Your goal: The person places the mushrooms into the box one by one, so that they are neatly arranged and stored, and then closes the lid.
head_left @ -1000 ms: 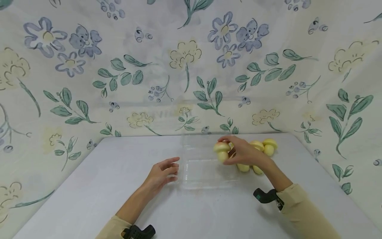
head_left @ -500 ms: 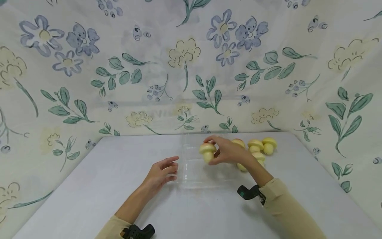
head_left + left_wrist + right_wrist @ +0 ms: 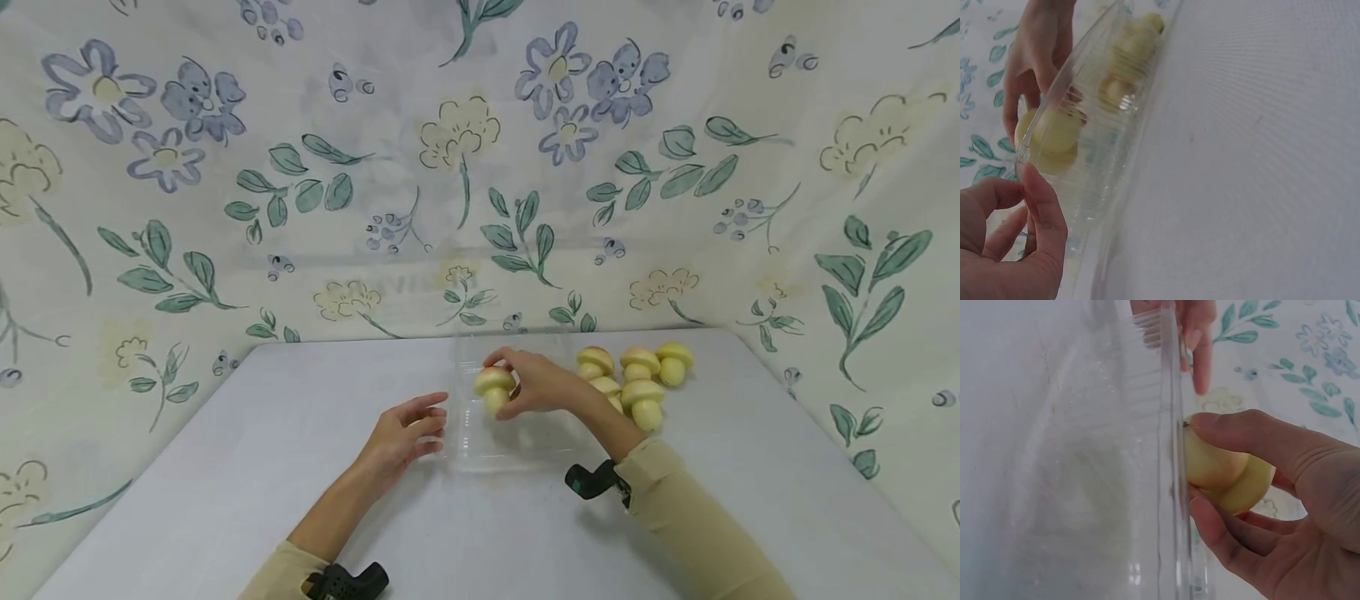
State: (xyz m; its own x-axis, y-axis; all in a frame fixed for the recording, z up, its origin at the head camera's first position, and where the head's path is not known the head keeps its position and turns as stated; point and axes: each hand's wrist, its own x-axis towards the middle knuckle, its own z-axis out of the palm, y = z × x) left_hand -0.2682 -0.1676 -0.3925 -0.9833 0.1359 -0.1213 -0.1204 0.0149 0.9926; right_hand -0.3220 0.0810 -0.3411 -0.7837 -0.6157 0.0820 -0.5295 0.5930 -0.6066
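Observation:
My right hand (image 3: pixel 542 383) pinches a pale yellow mushroom (image 3: pixel 493 389), cap up, between thumb and fingers. It is over the left part of a clear plastic container (image 3: pixel 510 457). In the right wrist view, the same mushroom (image 3: pixel 1213 464) is close to the container's rim (image 3: pixel 1175 487); whether it touches the plastic cannot be told. At the container's left side my left hand (image 3: pixel 401 437) holds the edge; the left wrist view has thumb and fingertips meeting at the rim (image 3: pixel 1022 147). Several more mushrooms (image 3: pixel 642 403) lie grouped beyond the container's right side.
A white table (image 3: pixel 330 392) carries everything. Behind it hangs a floral cloth (image 3: pixel 405 192), reaching down to the table's back edge. A black wrist camera (image 3: pixel 592 479) sits at the right cuff, another black camera (image 3: pixel 348 581) at the left cuff.
The right hand has moved left over the container with its mushroom, from the right part to the left part. More of the grouped mushrooms show now. The left hand has stayed in place.

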